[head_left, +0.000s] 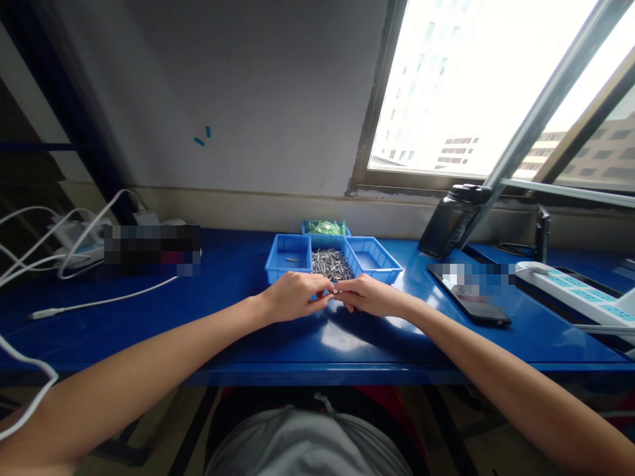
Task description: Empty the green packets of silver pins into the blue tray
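Observation:
My left hand [292, 295] and my right hand [368, 295] meet above the front of the blue table, their fingertips pinched together. Between the fingertips shows a small metal part [335, 291] with a round, pale end; its exact kind is too small to make out. Just beyond my fingers lies a pile of thin, shiny metal pieces [331, 263]. To its left stands a blue bin [276, 266] with a few metal pieces [294, 260] inside. A second blue bin [391, 263] borders the pile on the right.
Behind the pile, another blue bin [304, 231] holds green plastic packing [325, 227]. A phone [469, 297], a dark bottle [451, 221] and a white power strip [578, 287] sit at the right. White cables [119, 299] run over the blue table [238, 344] at the left.

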### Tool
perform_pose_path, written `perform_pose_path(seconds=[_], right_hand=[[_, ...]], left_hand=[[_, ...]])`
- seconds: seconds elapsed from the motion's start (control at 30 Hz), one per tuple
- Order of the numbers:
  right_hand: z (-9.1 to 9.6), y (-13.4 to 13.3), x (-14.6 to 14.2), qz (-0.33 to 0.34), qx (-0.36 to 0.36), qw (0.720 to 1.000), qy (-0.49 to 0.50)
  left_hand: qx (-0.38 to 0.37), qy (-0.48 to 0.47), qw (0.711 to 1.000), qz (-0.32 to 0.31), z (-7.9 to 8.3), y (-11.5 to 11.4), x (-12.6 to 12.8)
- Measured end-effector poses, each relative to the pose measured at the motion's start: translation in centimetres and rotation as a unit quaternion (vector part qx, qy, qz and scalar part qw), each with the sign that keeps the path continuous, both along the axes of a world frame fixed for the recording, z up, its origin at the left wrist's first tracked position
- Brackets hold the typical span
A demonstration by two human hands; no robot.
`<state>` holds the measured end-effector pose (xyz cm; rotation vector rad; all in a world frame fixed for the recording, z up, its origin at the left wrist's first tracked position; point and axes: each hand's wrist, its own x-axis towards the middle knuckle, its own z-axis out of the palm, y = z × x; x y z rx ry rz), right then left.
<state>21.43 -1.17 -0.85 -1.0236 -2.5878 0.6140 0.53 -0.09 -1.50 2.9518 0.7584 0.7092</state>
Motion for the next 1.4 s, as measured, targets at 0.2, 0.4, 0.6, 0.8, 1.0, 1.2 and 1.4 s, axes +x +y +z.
perform_pose_path(seconds=[0.2,0.4,0.6,0.8,1.0,1.2,1.4], right_hand=[[0.01,0.12,0.07,0.011,-0.001,1.000,0.001],[0.13,-0.01,0.04,0.023,-0.016,1.000,-0.001],[0.12,-0.04,0.05,0.011,-0.026,1.000,-0.010],[0.10,-0.10,0.01,0.000,-0.011,1.000,-0.007],[0.21,0.04,0.16,-0.036,0.021,0.999,0.001],[0.04,0.22,0.34,-0.047,0.145,0.987,0.044],[-0.57,-0.08,-0.15,-0.024,0.226,0.973,0.029]], left_hand=[[0.012,-0.004,1.000,0.007,0.12,-0.08,0.00],[0.009,-0.005,1.000,-0.010,0.23,-0.15,0.02],[0.010,-0.001,0.999,-0.032,0.05,-0.05,-0.01],[0.007,-0.009,1.000,-0.015,0.25,-0.24,-0.01],[-0.009,-0.009,1.000,0.023,0.27,-0.12,0.08],[-0.044,0.011,0.996,0.079,0.12,0.15,0.25],[-0.122,0.023,0.989,0.080,0.34,-0.17,0.42]])
